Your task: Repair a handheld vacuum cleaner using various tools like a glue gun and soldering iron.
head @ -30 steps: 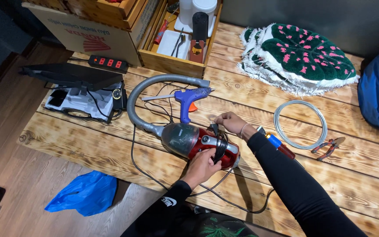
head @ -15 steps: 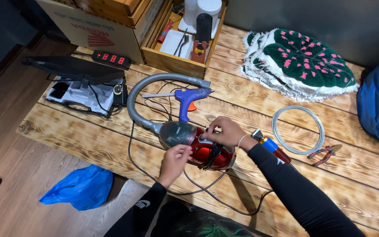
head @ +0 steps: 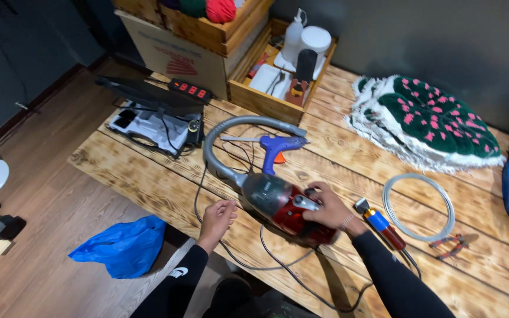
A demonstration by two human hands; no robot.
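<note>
While lying on its side at the centre of the frame, on the pale plank table point(head: 148, 176), red vacuum cleaner point(head: 287, 206) with grey hose point(head: 231, 132) curving up and to the left. Right hand point(head: 328, 209) clamped over the top of the red body, fingers curled about its handle. Left hand point(head: 218, 217) just left of the vacuum's clear front, fingers loosely bent, holding nothing, close to the black cord point(head: 266, 259) that loops off the table's lower edge; whether touching the cord, cannot tell. Blue glue gun point(head: 278, 147) just above the vacuum, inside the hose's curve. Right of centre, a coil of pale tubing point(head: 419, 206), with a blue and red tool point(head: 381, 227) beside the right wrist. Green and pink rug point(head: 431, 121) at upper right. Wooden crate point(head: 278, 79) with bottles at top centre. Blue plastic bag point(head: 122, 247) on the floor, lower left.
</note>
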